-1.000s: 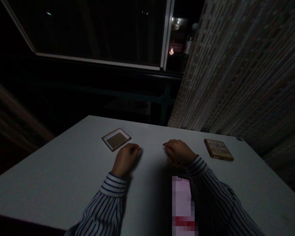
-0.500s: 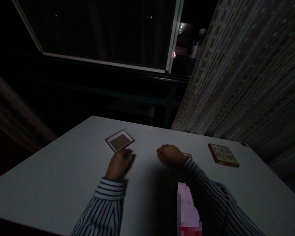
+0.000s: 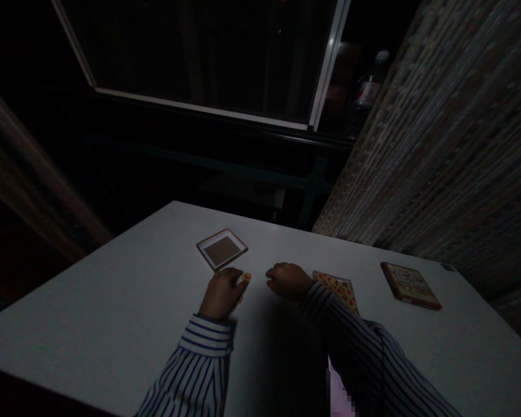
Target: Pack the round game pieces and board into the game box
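My left hand (image 3: 222,292) rests on the white table (image 3: 113,313), its fingers closed on a small pale piece with a red mark (image 3: 245,279). Just beyond that hand lies a square tray with a brown middle and a reddish rim (image 3: 222,249). My right hand (image 3: 288,280) lies curled on the table a little to the right, knuckles up, fingertips down. A patterned square board (image 3: 336,287) shows beside its wrist, partly under my striped sleeve. What the right fingers hold, if anything, is hidden.
A second patterned square board (image 3: 410,285) lies near the table's right side. A woven blind or wall (image 3: 451,145) rises at the right. A dark window with a pale frame (image 3: 226,110) is behind the table, with a bottle (image 3: 367,92) by it. The room is very dim.
The view has drifted, so things sit further right and lower. My right hand slid left and uncovered the patterned board. The small marked piece now shows at my left fingertips.
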### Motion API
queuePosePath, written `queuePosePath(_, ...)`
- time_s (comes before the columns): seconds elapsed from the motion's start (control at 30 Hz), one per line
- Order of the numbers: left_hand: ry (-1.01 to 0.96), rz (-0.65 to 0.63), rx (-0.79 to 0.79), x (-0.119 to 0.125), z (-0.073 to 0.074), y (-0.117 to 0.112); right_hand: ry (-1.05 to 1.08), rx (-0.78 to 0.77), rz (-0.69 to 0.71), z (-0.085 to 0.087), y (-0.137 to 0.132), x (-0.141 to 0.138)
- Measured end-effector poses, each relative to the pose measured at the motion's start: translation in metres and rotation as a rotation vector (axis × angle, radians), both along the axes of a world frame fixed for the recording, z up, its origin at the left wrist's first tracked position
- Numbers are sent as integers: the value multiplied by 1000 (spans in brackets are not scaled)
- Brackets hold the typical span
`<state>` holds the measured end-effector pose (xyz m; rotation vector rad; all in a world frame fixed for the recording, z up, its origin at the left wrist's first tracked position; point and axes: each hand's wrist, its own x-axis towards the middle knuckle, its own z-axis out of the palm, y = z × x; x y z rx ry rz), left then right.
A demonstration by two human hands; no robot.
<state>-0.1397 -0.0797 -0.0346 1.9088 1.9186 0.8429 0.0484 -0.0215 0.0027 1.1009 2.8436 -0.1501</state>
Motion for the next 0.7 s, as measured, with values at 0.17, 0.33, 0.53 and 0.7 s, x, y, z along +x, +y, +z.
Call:
queuePosePath(0.17,-4,-10,6,-4,-8,2,9,-19,5,-7,3,-16)
queuePosePath(0.33,36,-15,26,-6,-13,3,7,-21,-14,-16,6,-30)
queuePosePath(0.53,121,6,53,-7,-23,6,30,5,-28,-19,3,-43)
queuePosePath(0.7,172,23,57,-5,-23,4,20,12,-34,-20,4,-48)
